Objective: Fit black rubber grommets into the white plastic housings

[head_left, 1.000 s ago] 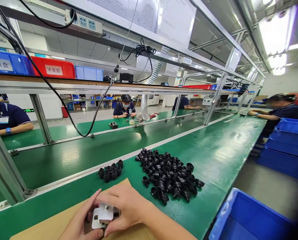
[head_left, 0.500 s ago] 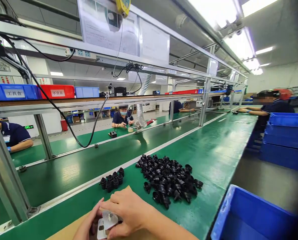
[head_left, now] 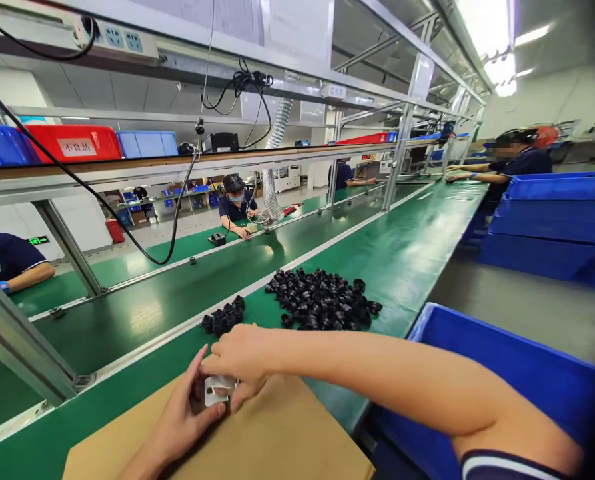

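Observation:
Low in the head view, a small silvery-white plate-like part sits between my two hands. My left hand is closed around its left side, thumb along the lower edge. From above and the right, my right hand grips the same part, its palm covering much of it. The part's exact kind cannot be made out. Both hands are over a brown cardboard sheet. Just beyond them stands a neat cluster of small black ribbed plastic pieces, and a larger loose heap of black pieces lies to the right.
A green workbench stretches away to the right. Beside its edge stands an open blue bin, with stacked blue crates farther off. A metal post rises at left, a black cable hangs ahead, and co-workers sit at the benches.
The view has tilted down and shifted, showing more of the cardboard and my right forearm. Both hands still hold the silvery-white part, which is now more covered by the right hand.

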`<state>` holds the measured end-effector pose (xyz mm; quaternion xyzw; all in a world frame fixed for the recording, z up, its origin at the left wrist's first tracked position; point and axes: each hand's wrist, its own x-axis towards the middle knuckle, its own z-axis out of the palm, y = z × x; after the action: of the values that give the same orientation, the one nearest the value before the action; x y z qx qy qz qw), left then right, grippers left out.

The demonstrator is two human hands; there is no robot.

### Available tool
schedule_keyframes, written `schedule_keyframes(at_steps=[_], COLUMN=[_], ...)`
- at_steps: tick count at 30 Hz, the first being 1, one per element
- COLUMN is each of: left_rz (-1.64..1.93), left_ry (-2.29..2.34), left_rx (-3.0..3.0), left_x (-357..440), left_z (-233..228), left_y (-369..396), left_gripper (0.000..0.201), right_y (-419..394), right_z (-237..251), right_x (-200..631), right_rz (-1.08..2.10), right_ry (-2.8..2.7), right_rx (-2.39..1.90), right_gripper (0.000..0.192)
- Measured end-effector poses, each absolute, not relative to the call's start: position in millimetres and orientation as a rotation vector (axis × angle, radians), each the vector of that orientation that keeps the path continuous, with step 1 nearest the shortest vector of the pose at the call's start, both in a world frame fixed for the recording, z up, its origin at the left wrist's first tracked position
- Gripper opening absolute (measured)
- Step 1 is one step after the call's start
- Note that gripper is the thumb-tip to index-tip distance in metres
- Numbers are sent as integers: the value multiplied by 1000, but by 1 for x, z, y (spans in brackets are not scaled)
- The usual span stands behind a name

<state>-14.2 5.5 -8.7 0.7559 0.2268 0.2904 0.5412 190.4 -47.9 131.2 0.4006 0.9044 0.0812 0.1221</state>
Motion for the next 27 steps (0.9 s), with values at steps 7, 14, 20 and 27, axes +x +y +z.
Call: schedule_keyframes(at_steps=[7,14,20,27], left_rz=[649,698,708,733], left_ry=[580,584,635,646], left_rx=[1840,1875,1887,1884], left_x=[-13,-14,-13,-14], left_z=[4,-8,-7,-15], left_y=[4,8,5,5], left_gripper=[103,95,93,91], right_y=[-32,-39,-39,-43], right_z=[142,142,149,154], right_x=[185,185,187,182], right_rz=[214,199,139,108], right_ry=[2570,2484,2387,2265], right_rx=[998,1142,1203,1355], right_gripper=[45,56,58,60])
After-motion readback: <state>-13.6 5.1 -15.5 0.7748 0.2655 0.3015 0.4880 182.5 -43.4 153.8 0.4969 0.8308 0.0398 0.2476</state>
